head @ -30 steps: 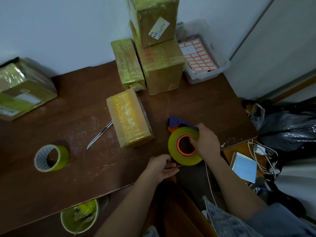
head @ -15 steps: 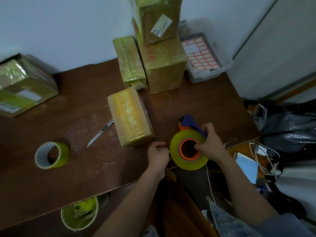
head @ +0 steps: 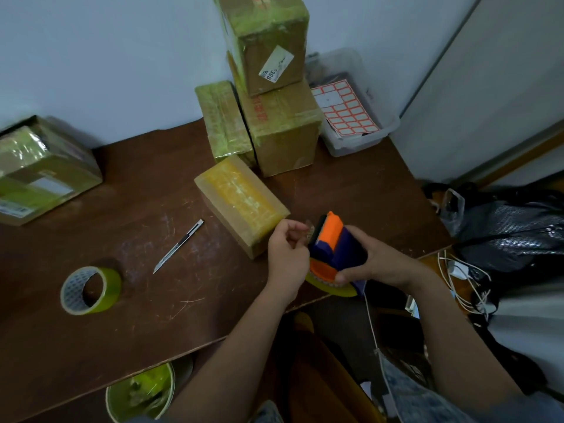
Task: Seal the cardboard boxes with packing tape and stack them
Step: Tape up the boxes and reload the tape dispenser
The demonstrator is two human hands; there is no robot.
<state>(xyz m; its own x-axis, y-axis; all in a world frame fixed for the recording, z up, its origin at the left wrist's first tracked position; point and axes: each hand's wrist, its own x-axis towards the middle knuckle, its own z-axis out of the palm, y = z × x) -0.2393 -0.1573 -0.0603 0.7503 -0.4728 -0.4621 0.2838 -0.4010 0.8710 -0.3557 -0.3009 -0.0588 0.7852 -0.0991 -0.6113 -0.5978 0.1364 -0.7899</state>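
Near the lower centre of the frame, above the front edge of a brown wooden table [head: 91, 331], a person holds a tape dispenser [head: 334, 245] with both bare hands. The right hand [head: 375, 264] wraps around the blue and orange body of the dispenser, with its roll of yellow-green packing tape [head: 331, 286] showing underneath. The left hand [head: 288, 254] has its fingers curled at the toothed front end, apparently pinching the loose tape end, though the tape itself is too thin and clear to make out.

Just to the upper left of the hands lies a small cardboard box [head: 241, 206], its top face already covered in glossy yellow tape. In the upper centre, against the white wall, two larger taped boxes stand stacked [head: 274, 87], with a narrower box [head: 224, 120] leaning beside them. Another taped box [head: 42, 169] sits at the left edge.

A spare tape roll [head: 90, 290] stands at lower left, a slim utility knife [head: 178, 245] lies between it and the small box, and a clear tub holding a sheet of labels [head: 345, 111] sits at upper right.

The small box looks light and fairly stiff, but its taped top is likely slick, so it is best gripped by the bare cardboard sides. The tape end will probably cling to fingers and fold on itself, so it wants a firm pinch at its very edge.
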